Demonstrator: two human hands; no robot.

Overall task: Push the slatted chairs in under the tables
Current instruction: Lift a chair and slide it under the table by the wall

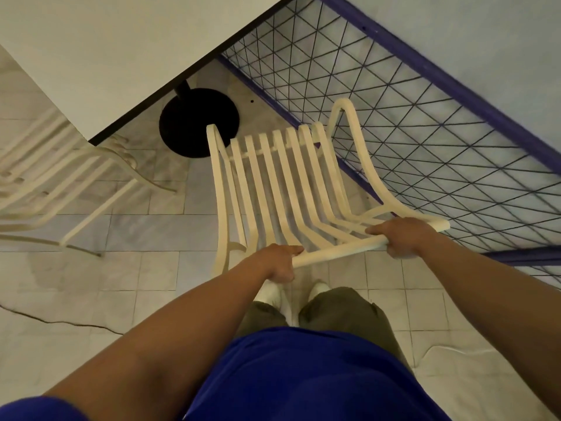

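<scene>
Chair [282,189], cream and slatted, stands on the tiled floor [158,268] directly in front of the person, its seat front near the black round pedestal base [198,123] of the white table [106,56] but not yet under the tabletop. Both hands hold its top back rail: the left hand [277,262] is wrapped closed around the rail's near end with the forefinger lying along it, and the right hand [400,235] is closed over the rail further along toward the far corner. By my reading, the step in hand is the push itself, with the grip set and the chair lined up roughly toward the pedestal. The next move seems to call for sliding it forward and a little to the left, so the seat goes beneath the table edge while its front stays off the base and its right arm stays off the purple-framed wire mesh railing [425,141] just beside it. A second slatted chair [60,183] sits to the left, its front part under the same table. The person's white shoes [318,288] show below the rail. No brand, label or writing can be read anywhere.
</scene>
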